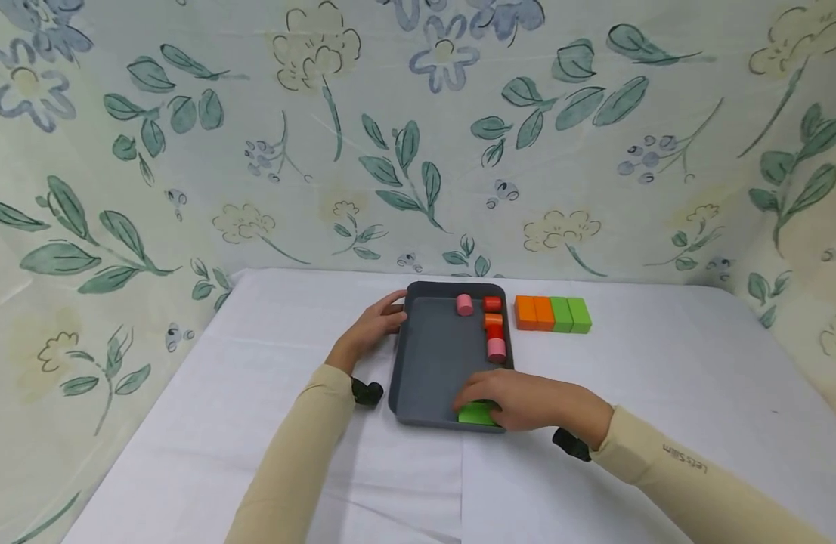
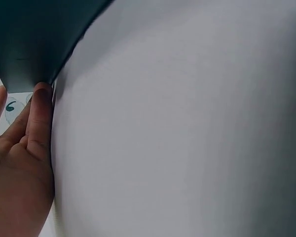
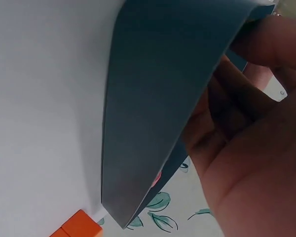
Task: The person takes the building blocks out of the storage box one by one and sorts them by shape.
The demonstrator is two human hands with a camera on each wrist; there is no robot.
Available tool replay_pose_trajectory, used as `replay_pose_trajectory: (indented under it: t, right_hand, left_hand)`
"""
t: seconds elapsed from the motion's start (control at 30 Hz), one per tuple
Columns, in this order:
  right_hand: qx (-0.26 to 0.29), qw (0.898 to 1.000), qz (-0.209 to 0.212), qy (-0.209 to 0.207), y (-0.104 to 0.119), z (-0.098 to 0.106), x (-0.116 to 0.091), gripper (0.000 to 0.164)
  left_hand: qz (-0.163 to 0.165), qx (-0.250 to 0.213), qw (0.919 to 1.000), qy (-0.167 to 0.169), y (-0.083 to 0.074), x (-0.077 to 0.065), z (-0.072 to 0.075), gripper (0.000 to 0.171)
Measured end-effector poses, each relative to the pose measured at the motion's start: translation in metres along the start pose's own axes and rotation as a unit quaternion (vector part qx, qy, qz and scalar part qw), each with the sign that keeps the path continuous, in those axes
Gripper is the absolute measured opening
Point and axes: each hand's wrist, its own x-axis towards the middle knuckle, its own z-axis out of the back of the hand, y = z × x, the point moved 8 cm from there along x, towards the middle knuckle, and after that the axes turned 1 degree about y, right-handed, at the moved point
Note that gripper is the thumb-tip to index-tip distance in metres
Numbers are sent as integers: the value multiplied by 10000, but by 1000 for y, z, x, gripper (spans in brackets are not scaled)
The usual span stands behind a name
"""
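Observation:
A dark grey tray [image 1: 431, 363] lies on the white table, its long sides running away from me. On its left side, near the far corner, my left hand [image 1: 376, 326] touches the rim; in the left wrist view its fairly straight fingers [image 2: 39, 116] meet the tray's outer wall. My right hand [image 1: 520, 397] reaches over the near right corner and grips a green block [image 1: 478, 413] inside, fingers and thumb at its two ends. The right wrist view shows that hand [image 3: 256, 133] bent over the tray wall [image 3: 153, 94], with the block hidden.
Along the tray's right side sit a red cylinder [image 1: 492, 304], an orange piece [image 1: 493, 321], a red piece [image 1: 495, 333] and a pink cylinder [image 1: 496, 350]. Another pink cylinder [image 1: 464, 305] stands nearby. Right of the tray, orange blocks [image 1: 534, 313] adjoin green blocks [image 1: 571, 315]. Behind hangs a floral cloth [image 1: 418, 151].

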Motion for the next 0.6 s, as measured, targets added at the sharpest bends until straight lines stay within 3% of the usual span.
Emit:
replay_pose_trajectory:
  t: [0.33,0.6]
  right_hand:
    - [244,9985,-399,273,-2,-3,-2,50]
    - [32,9990,-331,-313,-6,4,4,46]
  left_hand:
    - [92,-16,9999,-52,2,0,-1,58]
    - [128,50,9998,-109,1,-1,0,57]
